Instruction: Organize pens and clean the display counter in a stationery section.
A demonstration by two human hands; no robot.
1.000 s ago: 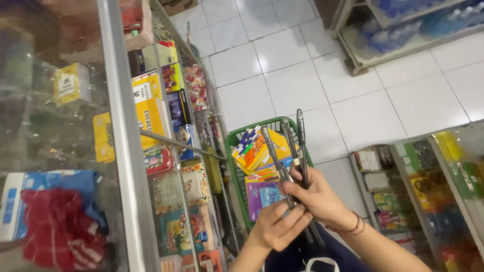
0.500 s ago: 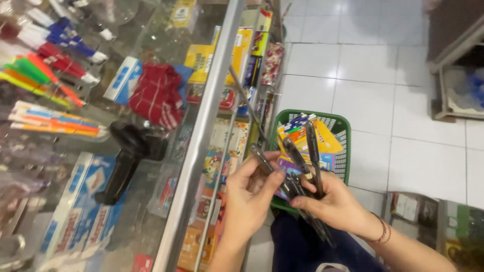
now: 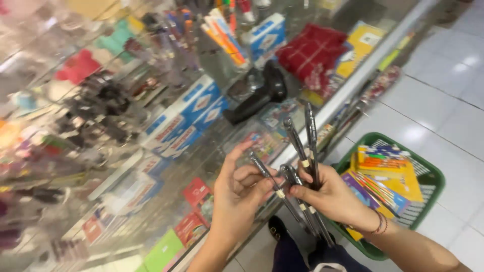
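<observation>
Right hand grip: the right hand (image 3: 330,197) is closed around a bunch of dark pens (image 3: 307,151), thumb and fingers pinching them near the lower third, so that the capped ends fan upward and the tails hang below the palm; held this way each pen stays apart enough to be picked out singly.
Left hand grip: the left hand (image 3: 241,199) pinches a single dark pen (image 3: 267,177) between thumb and fingertips, index finger raised; this pen tilts away from the bunch, touching or nearly touching it at the lower end.
Where the pens are: in the air between the two hands, above the edge of the glass surface (image 3: 166,186) and just left of the basket.
Wrist: thin dark bands (image 3: 379,224) circle the right wrist.
Basket: a green plastic basket (image 3: 428,176) sits on the white tiled floor (image 3: 443,100) beside the person's leg, holding colourful packs of stationery (image 3: 385,174); it is low and near, within reach of the right arm.
Display: under the glass lie blue and white boxes (image 3: 189,113), a red checked cloth (image 3: 312,53) and bundles of coloured markers (image 3: 224,32), much of it blurred.
On the surface: a black handheld scanner (image 3: 259,95) rests on the glass.
</observation>
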